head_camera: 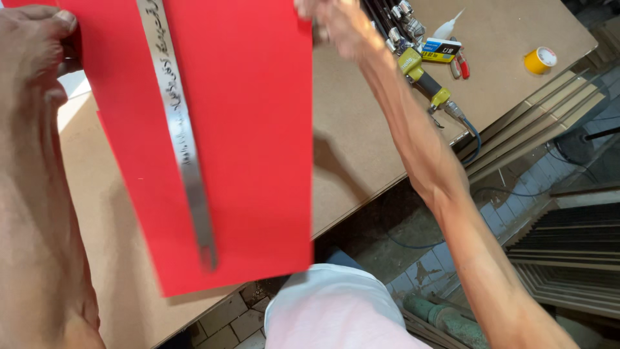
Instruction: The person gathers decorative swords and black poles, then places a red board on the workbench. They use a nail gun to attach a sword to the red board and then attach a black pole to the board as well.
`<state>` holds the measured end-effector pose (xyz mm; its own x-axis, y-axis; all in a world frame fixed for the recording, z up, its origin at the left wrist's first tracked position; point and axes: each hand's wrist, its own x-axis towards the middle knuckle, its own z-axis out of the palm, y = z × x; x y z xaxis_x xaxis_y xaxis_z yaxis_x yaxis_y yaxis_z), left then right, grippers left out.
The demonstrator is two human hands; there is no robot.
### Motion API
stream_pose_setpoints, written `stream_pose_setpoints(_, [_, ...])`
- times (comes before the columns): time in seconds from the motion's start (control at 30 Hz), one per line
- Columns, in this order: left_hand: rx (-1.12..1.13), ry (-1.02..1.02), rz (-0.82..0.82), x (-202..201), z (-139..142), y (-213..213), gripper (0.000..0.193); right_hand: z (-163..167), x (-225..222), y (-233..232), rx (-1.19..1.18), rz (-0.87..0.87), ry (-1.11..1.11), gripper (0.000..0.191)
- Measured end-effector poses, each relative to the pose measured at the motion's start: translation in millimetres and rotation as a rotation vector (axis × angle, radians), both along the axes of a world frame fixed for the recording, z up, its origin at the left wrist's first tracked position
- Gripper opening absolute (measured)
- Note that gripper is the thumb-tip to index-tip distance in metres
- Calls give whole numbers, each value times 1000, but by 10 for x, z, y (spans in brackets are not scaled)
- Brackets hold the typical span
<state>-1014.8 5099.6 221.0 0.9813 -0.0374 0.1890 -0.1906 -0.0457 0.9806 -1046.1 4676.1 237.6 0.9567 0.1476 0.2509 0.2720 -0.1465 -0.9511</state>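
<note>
The left hand (35,48) pinches the top left edge of a red sheet (245,129), fingers (61,22) closed on it. The right hand (336,22), blurred, grips the sheet's upper right edge; how tightly its fingers close I cannot tell. A steel ruler (184,142) lies slanted on the sheet, which is held over the brown counter (361,148). Further back on the counter lie a yellow air tool (426,81) with its hose, red-handled pliers (460,64) and a roll of yellow tape (540,60). The sheet's top is cut off.
</note>
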Motion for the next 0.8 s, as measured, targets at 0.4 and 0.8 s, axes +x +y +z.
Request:
stream_pose_setpoints(0.4, [993, 410, 53, 137, -2279, -1155, 45, -2860, -2582, 590, 850, 12, 1043, 31])
stream_pose_setpoints(0.8, [1230, -129, -85, -580, -3061, -1609, 81, -2662, -1751, -1652, -588, -310, 200, 40])
